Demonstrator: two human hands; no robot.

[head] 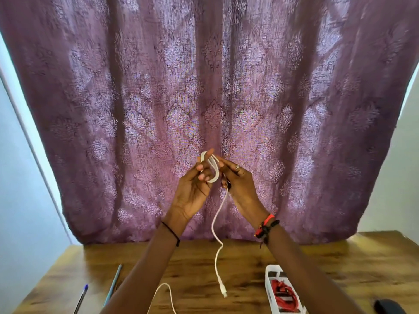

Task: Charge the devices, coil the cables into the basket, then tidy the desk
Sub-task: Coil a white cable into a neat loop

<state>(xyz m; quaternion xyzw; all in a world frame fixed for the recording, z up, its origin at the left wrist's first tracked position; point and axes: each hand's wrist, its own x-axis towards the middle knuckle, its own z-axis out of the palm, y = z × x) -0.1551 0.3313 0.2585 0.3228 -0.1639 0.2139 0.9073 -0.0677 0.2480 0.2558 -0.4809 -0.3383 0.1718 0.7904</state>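
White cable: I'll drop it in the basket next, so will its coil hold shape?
Probably floppy: the white cable hangs in loose waves below the right hand. The left hand grips its loops, so they may well spring apart once released.

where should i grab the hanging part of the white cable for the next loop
Probably pinch the white cable on its slack stretch below the right hand, coming from the right: it hangs free and near vertical there, while the left hand holds the coiled part.
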